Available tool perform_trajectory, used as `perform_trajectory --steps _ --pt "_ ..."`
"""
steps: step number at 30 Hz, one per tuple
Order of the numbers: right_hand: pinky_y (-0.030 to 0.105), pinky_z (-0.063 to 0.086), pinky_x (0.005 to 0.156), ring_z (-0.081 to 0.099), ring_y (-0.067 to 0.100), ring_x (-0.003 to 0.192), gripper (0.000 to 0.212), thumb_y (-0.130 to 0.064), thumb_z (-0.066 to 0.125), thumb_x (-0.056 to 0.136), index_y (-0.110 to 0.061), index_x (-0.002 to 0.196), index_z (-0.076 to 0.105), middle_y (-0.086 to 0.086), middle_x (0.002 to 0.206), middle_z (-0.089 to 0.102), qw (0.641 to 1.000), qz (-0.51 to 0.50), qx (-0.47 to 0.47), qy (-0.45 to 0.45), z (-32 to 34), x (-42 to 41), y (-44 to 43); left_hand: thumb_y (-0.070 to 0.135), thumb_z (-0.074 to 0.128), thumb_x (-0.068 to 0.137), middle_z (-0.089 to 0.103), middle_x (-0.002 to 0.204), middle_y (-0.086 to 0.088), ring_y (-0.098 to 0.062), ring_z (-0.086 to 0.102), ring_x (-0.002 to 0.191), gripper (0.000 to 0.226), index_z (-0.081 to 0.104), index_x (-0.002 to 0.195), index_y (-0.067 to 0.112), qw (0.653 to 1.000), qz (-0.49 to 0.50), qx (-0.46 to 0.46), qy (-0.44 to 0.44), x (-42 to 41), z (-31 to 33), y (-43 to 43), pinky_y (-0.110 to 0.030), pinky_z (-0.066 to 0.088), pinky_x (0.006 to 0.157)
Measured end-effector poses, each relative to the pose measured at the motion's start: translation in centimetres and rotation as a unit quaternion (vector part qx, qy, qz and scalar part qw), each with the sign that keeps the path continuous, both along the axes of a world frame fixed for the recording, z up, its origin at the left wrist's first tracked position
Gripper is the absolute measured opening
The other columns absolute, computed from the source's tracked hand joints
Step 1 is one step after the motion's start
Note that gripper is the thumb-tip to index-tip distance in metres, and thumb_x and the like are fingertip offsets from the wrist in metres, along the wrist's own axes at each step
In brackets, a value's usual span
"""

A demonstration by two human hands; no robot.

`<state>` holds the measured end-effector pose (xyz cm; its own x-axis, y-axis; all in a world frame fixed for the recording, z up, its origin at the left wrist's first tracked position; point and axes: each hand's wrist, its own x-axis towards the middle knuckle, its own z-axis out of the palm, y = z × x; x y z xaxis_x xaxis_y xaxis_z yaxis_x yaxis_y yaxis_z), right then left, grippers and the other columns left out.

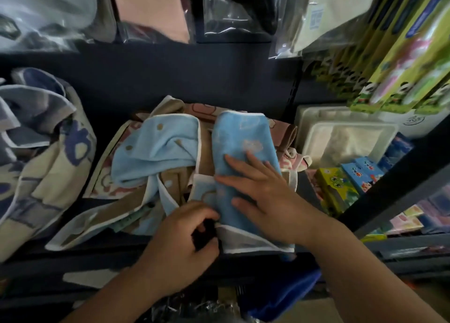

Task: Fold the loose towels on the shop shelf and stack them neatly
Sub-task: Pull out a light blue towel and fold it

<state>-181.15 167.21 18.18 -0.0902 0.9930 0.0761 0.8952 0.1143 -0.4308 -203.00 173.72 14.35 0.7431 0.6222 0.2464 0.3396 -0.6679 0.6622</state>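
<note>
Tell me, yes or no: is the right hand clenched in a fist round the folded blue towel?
No, the right hand lies flat on the folded blue towel, its fingers straight and spread.

The right hand (258, 193) lies flat over the folded blue towel (243, 137) and hides the cloth's middle. The left hand (185, 235) curls at that towel's near-left edge. Its fingertips sink into shadow, so how much cloth they pinch is hidden. Both forearms are cut off by the bottom edge. Beyond the right hand, a pink towel (283, 129) shows only as slivers under other cloth. Far left of the left hand, a blue-and-cream towel (48, 152) runs off the frame. The print on the small boxes (345, 181) right of the right hand is too small to read. The hanging packets (233, 8) above are blurred.
</note>
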Motion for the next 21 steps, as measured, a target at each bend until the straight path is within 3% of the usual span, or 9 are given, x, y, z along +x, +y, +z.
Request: perform_trajectory --steps 3,7,10,15,18,21 --pt "0.045 -0.016 0.123 -0.031 0.019 0.150 0.063 -0.031 0.048 0.106 -0.052 0.154 0.015 -0.024 0.164 -0.015 0.997 0.017 -0.070 -0.035 -0.8 0.5 1.4 0.033 0.065 0.079 0.055 0.104 0.025 0.001 0.056 0.095 0.024 0.059 0.103 0.035 0.999 -0.014 0.035 0.022 -0.2 -1.0 -0.4 -0.022 0.049 0.078" --pt "0.043 -0.020 0.122 -0.034 0.016 0.149 0.064 -0.027 0.050 0.105 -0.055 0.151 0.016 -0.025 0.164 -0.014 0.997 0.021 -0.069 0.015 -1.5 0.8 1.6 0.030 0.064 0.089 0.056 0.094 0.019 -0.004 0.055 0.092 0.010 0.055 0.088 0.030 0.997 -0.007 0.081 0.003 0.5 -1.1 -0.8 -0.032 0.049 0.079" --pt "0.044 -0.020 0.122 -0.032 0.015 0.150 0.063 -0.026 0.051 0.105 -0.057 0.149 0.019 -0.026 0.165 -0.010 0.997 0.021 -0.065 0.039 -1.5 1.0 1.7 0.030 0.058 0.094 0.059 0.097 0.017 -0.007 0.059 0.095 0.006 0.055 0.090 0.026 0.996 0.006 0.070 -0.056 0.6 -1.2 -2.0 -0.032 0.049 0.083" --pt "0.038 -0.022 0.120 -0.028 0.013 0.151 0.054 -0.031 0.047 0.106 -0.052 0.152 0.026 -0.026 0.165 -0.006 0.996 0.007 -0.055 0.075 -1.3 0.8 1.8 0.039 0.048 0.099 0.060 0.078 0.007 -0.015 0.061 0.064 0.006 0.047 0.094 0.038 0.988 0.073 0.021 -0.138 0.2 -1.7 -4.6 -0.040 0.047 0.059" --pt "0.040 -0.022 0.121 -0.029 0.012 0.150 0.053 -0.036 0.046 0.106 -0.049 0.154 0.026 -0.026 0.164 -0.007 0.996 0.001 -0.052 0.067 -1.3 0.5 1.8 0.035 0.053 0.095 0.060 0.070 0.006 -0.009 0.059 0.058 0.006 0.049 0.090 0.036 0.979 0.121 0.017 -0.163 0.5 -1.9 -6.0 -0.026 0.047 0.053" --pt "0.041 -0.021 0.121 -0.028 0.011 0.151 0.053 -0.037 0.046 0.106 -0.049 0.153 0.027 -0.027 0.164 -0.005 0.995 0.005 -0.053 0.090 -1.2 0.7 1.8 0.023 0.061 0.083 0.051 0.063 0.003 -0.009 0.049 0.054 0.017 0.047 0.083 0.032 0.970 0.184 0.041 -0.153 0.8 -2.2 -6.7 -0.008 0.033 0.051"
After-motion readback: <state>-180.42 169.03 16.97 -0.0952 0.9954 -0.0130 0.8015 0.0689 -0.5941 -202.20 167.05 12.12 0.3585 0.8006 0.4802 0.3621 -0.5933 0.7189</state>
